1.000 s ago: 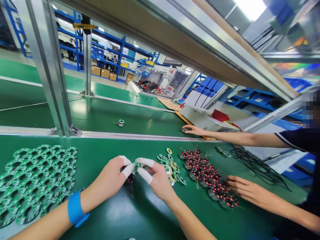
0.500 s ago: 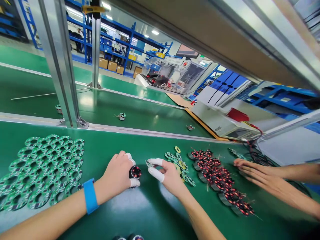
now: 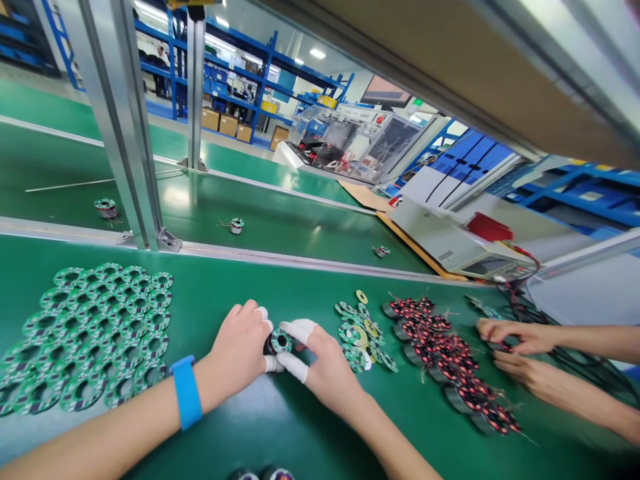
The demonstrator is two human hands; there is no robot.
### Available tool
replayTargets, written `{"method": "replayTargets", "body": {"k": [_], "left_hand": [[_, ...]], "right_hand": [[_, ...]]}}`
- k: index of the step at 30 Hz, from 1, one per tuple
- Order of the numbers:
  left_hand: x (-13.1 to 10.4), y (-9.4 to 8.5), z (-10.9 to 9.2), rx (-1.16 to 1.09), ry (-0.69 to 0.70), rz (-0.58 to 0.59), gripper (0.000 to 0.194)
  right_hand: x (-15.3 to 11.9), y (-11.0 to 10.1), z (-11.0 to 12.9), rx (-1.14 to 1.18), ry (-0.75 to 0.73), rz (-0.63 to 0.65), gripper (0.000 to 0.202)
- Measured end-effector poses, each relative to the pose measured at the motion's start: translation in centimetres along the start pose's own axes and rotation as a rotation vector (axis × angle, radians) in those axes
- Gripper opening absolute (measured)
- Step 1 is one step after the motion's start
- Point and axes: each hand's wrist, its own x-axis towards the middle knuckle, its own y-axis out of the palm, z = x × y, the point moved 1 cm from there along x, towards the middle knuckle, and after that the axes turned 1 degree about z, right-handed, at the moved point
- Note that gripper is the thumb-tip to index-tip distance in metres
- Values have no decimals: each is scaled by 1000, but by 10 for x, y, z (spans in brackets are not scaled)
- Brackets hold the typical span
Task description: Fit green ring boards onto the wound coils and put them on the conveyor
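My left hand (image 3: 240, 343), with white finger cots and a blue wristband (image 3: 186, 393), is closed around a small black motor stator (image 3: 269, 344). At the stator's face, my right hand (image 3: 325, 360) pinches a ring-shaped green circuit board (image 3: 283, 340) between thumb and forefinger, both in white cots. Whether the board is fully seated I cannot tell. Left of my hands lie rows of green ring boards (image 3: 83, 333). To the right sits a loose pile of boards and yellow rings (image 3: 359, 335), then a cluster of stators with red windings (image 3: 445, 357).
A co-worker's hands (image 3: 525, 347) handle a part at the right. Behind an aluminium rail (image 3: 280, 261), several wired stators, one of them a board-topped stator (image 3: 237, 226), stand on the green belt. An aluminium post (image 3: 117, 127) rises at the left; dark cables (image 3: 565, 353) lie at right.
My right hand has moved left, bringing the ring board against the stator's face, which showed bare windings before. The co-worker's hands now hold a dark part.
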Motion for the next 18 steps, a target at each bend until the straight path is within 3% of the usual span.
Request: {"method": "replayTargets", "body": {"k": [5,18], "left_hand": [[-2,4,0,-6,-3,-31,30],[-1,10,0,-27,-10,-19,29]], "right_hand": [[-4,1,-4,-120,-98,-45,29],[-4,4,-8,-77,-155,-97,32]]}}
